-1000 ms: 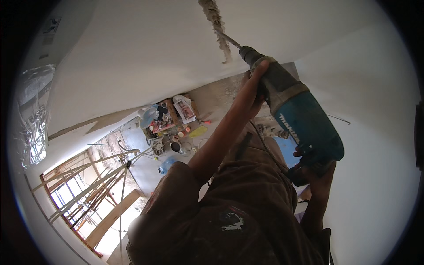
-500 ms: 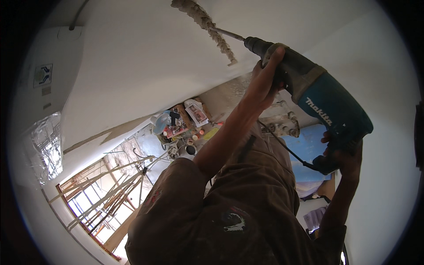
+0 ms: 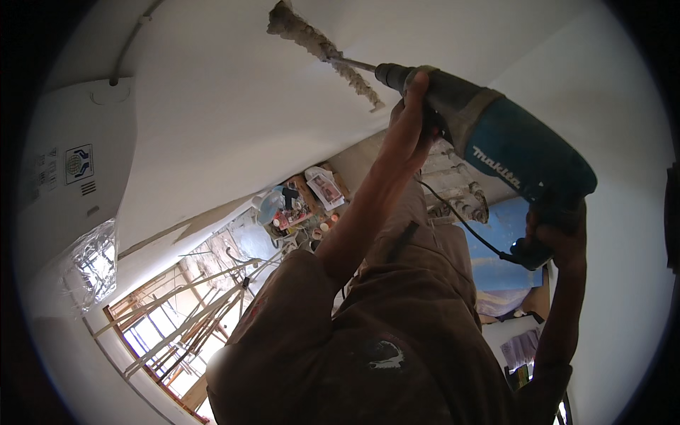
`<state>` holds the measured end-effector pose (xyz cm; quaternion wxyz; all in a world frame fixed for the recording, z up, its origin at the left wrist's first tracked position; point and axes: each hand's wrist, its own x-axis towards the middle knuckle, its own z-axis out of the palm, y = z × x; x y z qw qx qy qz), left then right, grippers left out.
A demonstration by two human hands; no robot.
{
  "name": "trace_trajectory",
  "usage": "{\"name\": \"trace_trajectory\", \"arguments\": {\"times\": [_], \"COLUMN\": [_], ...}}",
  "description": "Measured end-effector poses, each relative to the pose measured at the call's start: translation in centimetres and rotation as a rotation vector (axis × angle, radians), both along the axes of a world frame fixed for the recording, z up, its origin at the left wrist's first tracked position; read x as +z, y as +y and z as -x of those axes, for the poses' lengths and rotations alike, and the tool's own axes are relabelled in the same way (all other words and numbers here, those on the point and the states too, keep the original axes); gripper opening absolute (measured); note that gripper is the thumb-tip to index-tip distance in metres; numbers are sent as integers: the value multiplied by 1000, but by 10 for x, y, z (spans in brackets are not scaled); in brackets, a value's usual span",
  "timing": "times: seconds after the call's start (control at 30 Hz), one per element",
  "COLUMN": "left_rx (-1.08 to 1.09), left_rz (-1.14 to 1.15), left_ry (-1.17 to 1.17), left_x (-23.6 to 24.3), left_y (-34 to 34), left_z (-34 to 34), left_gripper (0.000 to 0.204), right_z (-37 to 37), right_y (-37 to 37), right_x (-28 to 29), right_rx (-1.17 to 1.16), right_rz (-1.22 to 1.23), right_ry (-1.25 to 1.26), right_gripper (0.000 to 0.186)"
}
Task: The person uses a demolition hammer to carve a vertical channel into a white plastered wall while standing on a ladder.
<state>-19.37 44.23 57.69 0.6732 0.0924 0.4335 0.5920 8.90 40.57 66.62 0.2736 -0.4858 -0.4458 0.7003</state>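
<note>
A teal and black rotary hammer drill [image 3: 520, 138] is held up in both hands, tilted across the upper right. Its steel chisel bit [image 3: 358, 64] reaches left into a rough groove [image 3: 312, 39] broken into the white wall [image 3: 234, 92]; the bit's very tip merges with the rubble. My left hand [image 3: 412, 117] wraps round the front of the tool, just behind the chuck. At the rear handle my right hand [image 3: 563, 237] is closed, with its fingers partly in shadow. A black power cord [image 3: 464, 225] runs from the handle down past my trousers.
Below at the wall's foot lie a pale blue bucket [image 3: 269, 207], papers [image 3: 326, 190] and several small containers. Wooden sticks [image 3: 191, 308] lean by a bright window at lower left. A blue sheet [image 3: 499, 241] lies behind the cord. A grey pipe [image 3: 126, 49] runs down at upper left.
The drill and both hands have shifted slightly left in the picture, the bit now sitting a little lower along the groove. The view has tilted, showing more of the left side.
</note>
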Motion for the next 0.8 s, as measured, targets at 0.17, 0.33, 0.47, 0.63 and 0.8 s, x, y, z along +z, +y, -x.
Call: {"name": "trace_trajectory", "arguments": {"times": [0.17,0.33,0.47,0.63,0.8], "left_rx": [27,-105,-127,-6,14], "left_rz": [-29,100,40,23,-55], "left_ry": [77,132,133,96,8], "left_x": [-32,-28,-24,-11,-18], "left_y": [-5,-38,-55,-55,-41], "left_z": [11,3,-13,-12,26], "left_gripper": [55,61,61,62,60], "right_z": [14,14,-10,13,57], "right_y": [-43,-90,-107,-120,-97], "right_x": [-64,-53,-51,-54,-44], "right_rx": [-110,-147,-67,-206,-42], "right_rz": [-76,25,52,-94,-306], "right_ry": [-21,122,135,140,-60], "right_gripper": [63,63,63,54,83]}}
